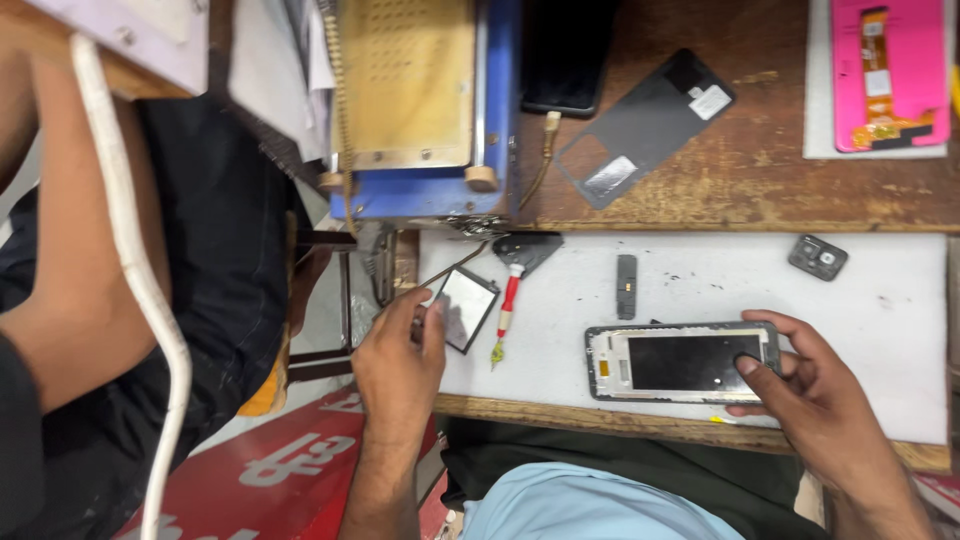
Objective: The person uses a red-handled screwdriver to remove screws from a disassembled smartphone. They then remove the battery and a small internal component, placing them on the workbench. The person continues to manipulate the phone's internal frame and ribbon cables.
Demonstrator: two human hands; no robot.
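1. Head view: left hand (pixel 398 352) at the near-left edge of the white worktop (pixel 900 300), fingers curled, tips pinching the corner of a small dark rectangular part (pixel 468 306) that lies tilted on the worktop edge.
2. Thin metal tool (pixel 452 266) runs from the left fingers up toward the blue machine (pixel 425 195); cannot tell which fingers hold it.
3. Right hand (pixel 815 400) at the near-right edge, fingers loosely spread, thumb pressed on the right end of an opened phone frame (pixel 680 362); other fingers wrap its far-right corner.
4. Phone frame lies flat, lengthwise along the near edge, dark panel in the middle, pale border around it.
5. Red-handled screwdriver (pixel 507 305) lies between the small part and the phone frame, apart from both.
6. Small dark strip (pixel 626 286) sits just beyond the frame's left end; camera module (pixel 818 257) well off to the far right.
7. Wooden shelf behind: grey back cover (pixel 645 128), black phone (pixel 565 55), pink display assembly (pixel 888 70) on a white sheet.
8. Another person's arm (pixel 75 280) and a white cable (pixel 130 260) at the left side.
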